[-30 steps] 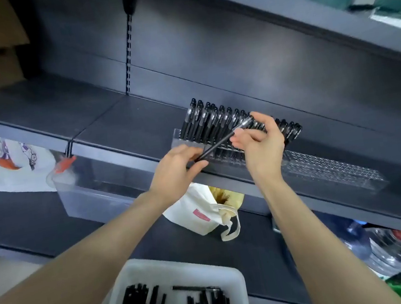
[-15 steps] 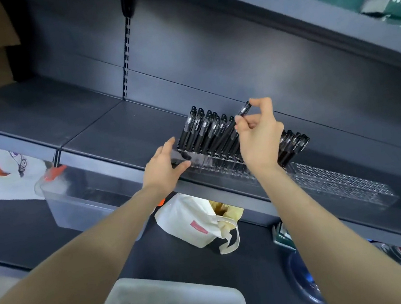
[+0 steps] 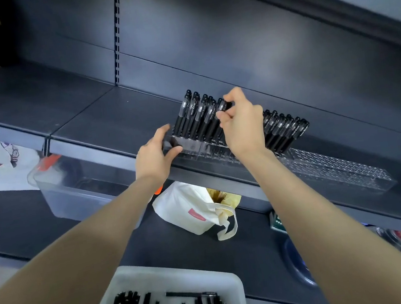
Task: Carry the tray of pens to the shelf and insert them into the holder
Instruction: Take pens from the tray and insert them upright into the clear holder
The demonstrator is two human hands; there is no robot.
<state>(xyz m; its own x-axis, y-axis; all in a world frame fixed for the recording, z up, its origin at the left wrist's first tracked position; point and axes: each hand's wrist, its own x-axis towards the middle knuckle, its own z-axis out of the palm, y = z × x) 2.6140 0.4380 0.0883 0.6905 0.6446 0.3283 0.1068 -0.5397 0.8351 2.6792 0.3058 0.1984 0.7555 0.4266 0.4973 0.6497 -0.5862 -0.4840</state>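
black "test" pens (image 3: 191, 118) in clear holder (image 3: 337, 172), right hand (image 3: 242, 127) pinching pen (image 3: 220, 103)

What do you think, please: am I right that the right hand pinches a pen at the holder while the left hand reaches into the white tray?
No: the head view shows the left hand gripping the left end of the holder, not reaching into the white tray. The right hand does pinch a pen at the holder.
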